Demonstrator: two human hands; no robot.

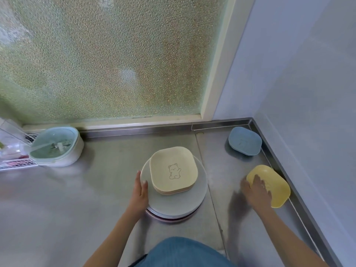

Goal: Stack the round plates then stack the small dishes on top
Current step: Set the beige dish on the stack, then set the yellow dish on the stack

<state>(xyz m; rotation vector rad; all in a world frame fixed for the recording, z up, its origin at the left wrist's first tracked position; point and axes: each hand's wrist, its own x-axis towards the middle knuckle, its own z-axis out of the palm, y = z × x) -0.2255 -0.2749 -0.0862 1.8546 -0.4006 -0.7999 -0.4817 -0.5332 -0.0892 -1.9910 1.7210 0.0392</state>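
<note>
- Far left: wire rack (18,162) at frame edge, contents blurred.
- Just right of it: pale green strainer basket (53,144) nested in white tub (72,157), set on steel bench (77,199) against frosted window (106,54).
- Left hand (139,193): fingers straight, flat against left rim of round plate stack (173,203); nothing gripped.
- Centre: round plate stack on bench, grey plate on top, pinkish rim showing at the bottom.
- On top of stack: cream dish (173,168) with bear drawing, sitting on another small dish, only an edge of that one showing; both offset toward the far side of the grey plate.
- Right hand (257,191): motion-blurred, fingers spread over near-left edge of yellow dish (277,187), touching it; real grip or not, cannot tell.
- Yellow dish: on bench, right of stack, close to raised right edge of bench.
- Far right corner: blue dish (244,140) on bench, apart from yellow dish, beside grey wall (308,74).
</note>
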